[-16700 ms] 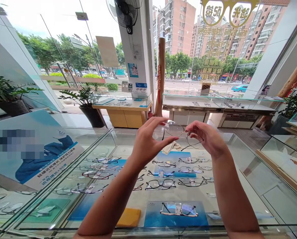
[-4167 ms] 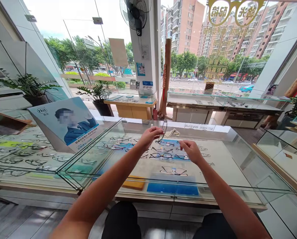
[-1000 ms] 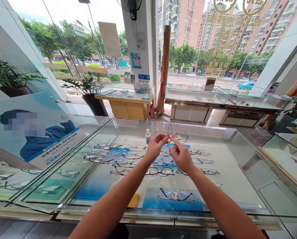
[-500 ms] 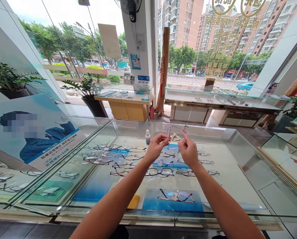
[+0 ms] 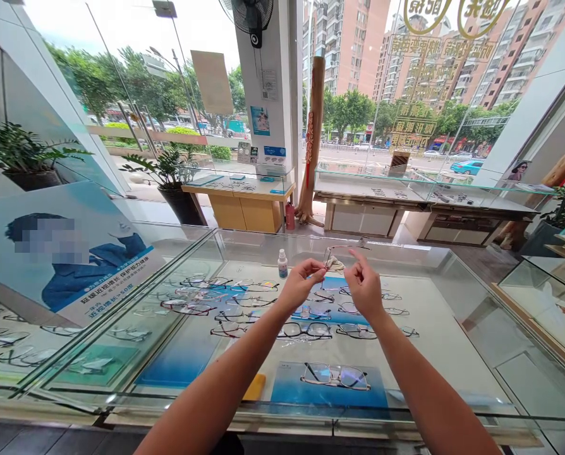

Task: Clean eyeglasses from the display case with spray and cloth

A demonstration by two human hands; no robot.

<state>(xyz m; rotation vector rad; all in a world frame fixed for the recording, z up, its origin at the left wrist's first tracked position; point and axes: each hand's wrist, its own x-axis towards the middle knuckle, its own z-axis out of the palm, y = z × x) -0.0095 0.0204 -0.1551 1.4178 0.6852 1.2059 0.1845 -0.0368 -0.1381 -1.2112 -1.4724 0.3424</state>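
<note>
My left hand [image 5: 302,283] pinches a thin-rimmed pair of eyeglasses [image 5: 328,255] above the glass display counter, with a temple stretching toward the right. My right hand [image 5: 364,287] is close beside it, index finger pointing up near that temple and the other fingers curled. A pale cloth [image 5: 336,263] shows between the hands, against the curled right fingers; its grip is partly hidden. A small white bottle [image 5: 282,264] stands left of the hands. Below them, several pairs of glasses [image 5: 306,330] lie in rows, and one larger pair [image 5: 335,376] rests nearer me on a blue card.
The glass counter [image 5: 419,404] spans the front. A poster board [image 5: 116,278] leans at left, beside more glasses. A yellow object [image 5: 255,387] lies near the front edge. Potted plants [image 5: 169,174], a wooden post [image 5: 315,126] and other showcases [image 5: 372,183] stand beyond.
The glasses have turned slightly in my left hand, their temple now reaching farther right. My right hand has shifted a little right, away from the left. The view has moved slightly.
</note>
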